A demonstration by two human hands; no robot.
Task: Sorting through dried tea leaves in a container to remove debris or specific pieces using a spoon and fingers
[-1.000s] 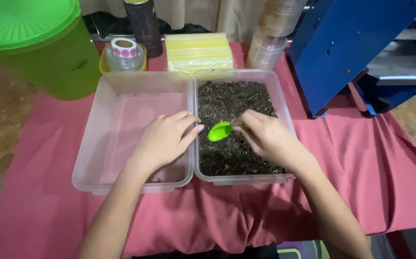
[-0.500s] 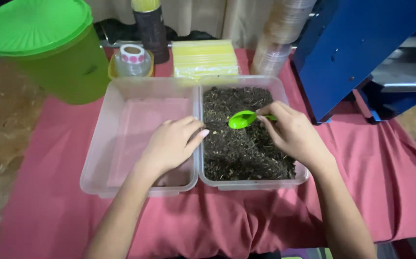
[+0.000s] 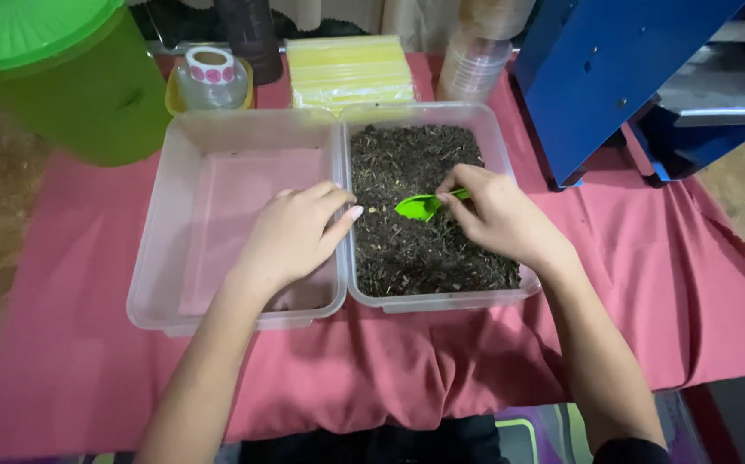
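A red cloth covers the surface, bearing two clear tubs side by side. The right hand pinches a green scoop over the soil-filled tub; the left hand rests loosely open, holding nothing, on the empty tub. A green bucket and blue frame stand behind

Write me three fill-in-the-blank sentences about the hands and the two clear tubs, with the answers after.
1. The right hand holds a small ____ scoop.
2. The right tub is filled with dark ____.
3. The left hand rests over the wall between the tubs, on the left tub's ____ side.

Answers: green; soil; right
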